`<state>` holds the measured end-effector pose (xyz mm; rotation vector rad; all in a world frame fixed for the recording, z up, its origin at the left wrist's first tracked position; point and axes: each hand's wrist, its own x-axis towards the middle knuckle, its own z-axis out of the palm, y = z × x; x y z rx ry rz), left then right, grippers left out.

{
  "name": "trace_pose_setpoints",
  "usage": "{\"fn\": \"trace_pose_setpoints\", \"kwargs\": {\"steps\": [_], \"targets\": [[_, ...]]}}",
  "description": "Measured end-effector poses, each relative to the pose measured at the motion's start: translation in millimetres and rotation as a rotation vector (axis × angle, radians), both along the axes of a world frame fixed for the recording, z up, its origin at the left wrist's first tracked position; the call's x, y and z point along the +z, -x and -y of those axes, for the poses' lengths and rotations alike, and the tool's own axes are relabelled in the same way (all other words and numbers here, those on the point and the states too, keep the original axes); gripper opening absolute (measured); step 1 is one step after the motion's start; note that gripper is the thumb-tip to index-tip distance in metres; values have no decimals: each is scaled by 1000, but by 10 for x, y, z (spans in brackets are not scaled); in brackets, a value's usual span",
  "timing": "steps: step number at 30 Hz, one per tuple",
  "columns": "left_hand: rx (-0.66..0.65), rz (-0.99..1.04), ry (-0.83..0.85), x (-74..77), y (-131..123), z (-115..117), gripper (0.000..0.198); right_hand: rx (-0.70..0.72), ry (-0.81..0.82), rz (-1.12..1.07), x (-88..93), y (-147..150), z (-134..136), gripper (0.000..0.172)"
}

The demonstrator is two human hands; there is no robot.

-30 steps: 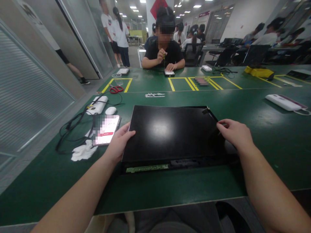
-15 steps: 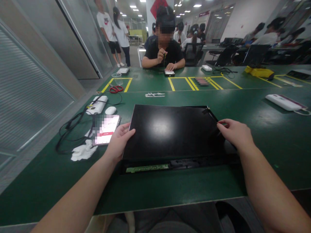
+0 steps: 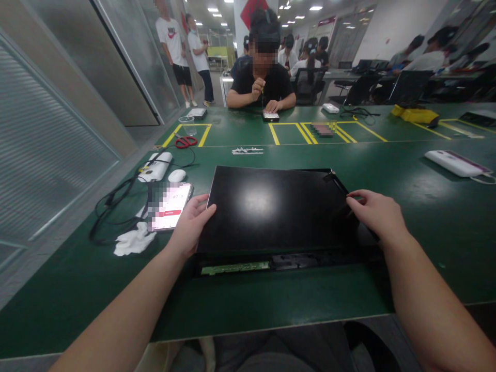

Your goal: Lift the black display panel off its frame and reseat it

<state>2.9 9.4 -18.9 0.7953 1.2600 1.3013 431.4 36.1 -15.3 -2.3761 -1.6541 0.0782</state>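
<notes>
A black glossy screen panel (image 3: 271, 206) lies tilted in its black frame on the green table (image 3: 271, 299). A thin green circuit strip (image 3: 234, 268) shows along its near edge. My left hand (image 3: 189, 225) grips the panel's left edge, thumb on top and fingers under it. My right hand (image 3: 375, 213) holds the right edge with its fingers curled over the rim.
Left of the panel lie a lit phone (image 3: 170, 205), a white tissue (image 3: 132, 243), black cables (image 3: 112, 206), a white mouse (image 3: 177, 175) and red scissors (image 3: 185, 141). A white device (image 3: 455, 163) sits at the right. A person in black (image 3: 261, 82) works across the table; other people stand and sit behind.
The panel's far edge has risen slightly as both hands keep their hold. The people standing at the back left have shifted.
</notes>
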Motion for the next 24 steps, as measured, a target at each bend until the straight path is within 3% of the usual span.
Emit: {"fn": "trace_pose_setpoints", "kwargs": {"steps": [13, 24], "targets": [[39, -6, -70, -89, 30, -7, 51, -8, 63, -1, 49, 23, 15, 44], [43, -26, -20, -16, -3, -4, 47, 8, 58, 27, 50, 14, 10, 43]]}}
